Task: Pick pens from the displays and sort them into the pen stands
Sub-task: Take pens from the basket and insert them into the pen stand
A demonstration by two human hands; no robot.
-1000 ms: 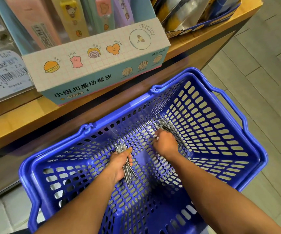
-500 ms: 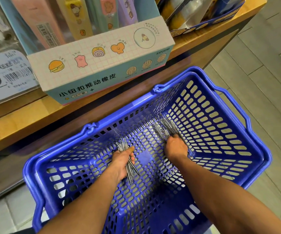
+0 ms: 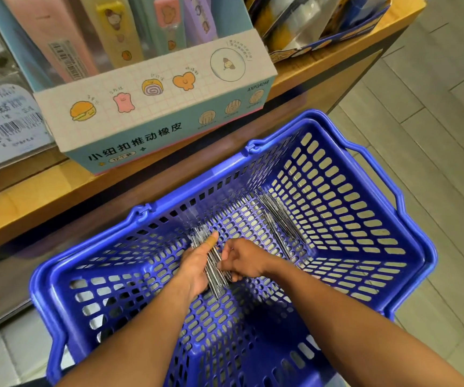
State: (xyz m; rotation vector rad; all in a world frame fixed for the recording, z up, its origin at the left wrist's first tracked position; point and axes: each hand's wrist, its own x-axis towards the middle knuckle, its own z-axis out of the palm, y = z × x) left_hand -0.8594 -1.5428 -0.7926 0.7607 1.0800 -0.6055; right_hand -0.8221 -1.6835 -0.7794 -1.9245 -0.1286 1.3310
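Where left hand [image 3: 197, 263] grips pens [image 3: 211, 263] | right hand [image 3: 242, 261] fingertips hidden

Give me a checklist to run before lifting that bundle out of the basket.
1. Left hand grips the bundle: ok.
2. Right hand pinches the bundle's near part: ok.
3. Bundle ends even: not ok, they fan out.
4. Loose pens gathered: not ok, they lie by the far wall of the basket.
5. Way up out of the basket open: ok.
6. Pen stands in sight: not ok, none in view.
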